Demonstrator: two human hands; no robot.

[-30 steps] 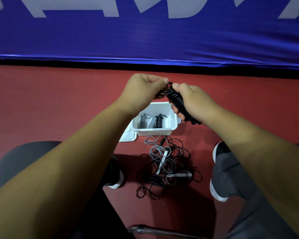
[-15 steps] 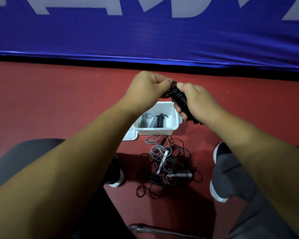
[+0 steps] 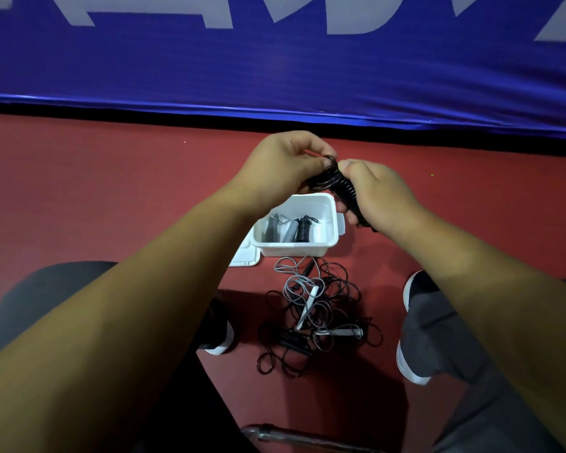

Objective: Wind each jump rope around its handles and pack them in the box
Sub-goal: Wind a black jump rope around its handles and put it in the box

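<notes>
Through the head camera, the person is finishing the winding of a black jump rope. The right hand is gripping the handles with the coils packed round them. The left hand is pinching the last loose loops at the bundle's top end, so both hands are clamped on it in the air above the white box.

The next move is probably securing the free end under a coil, since the thin, glossy cord is looking springy, and then lowering the bundle into the box.

The wound cord is forming tight ribs, like a spring. The box is looking like rigid plastic with rounded corners, and it is holding a grey bundle and a black bundle. A white lid is lying flat just beside it. On the red floor a tangle of grey and black cords with slim handles is waiting to be wound.
</notes>
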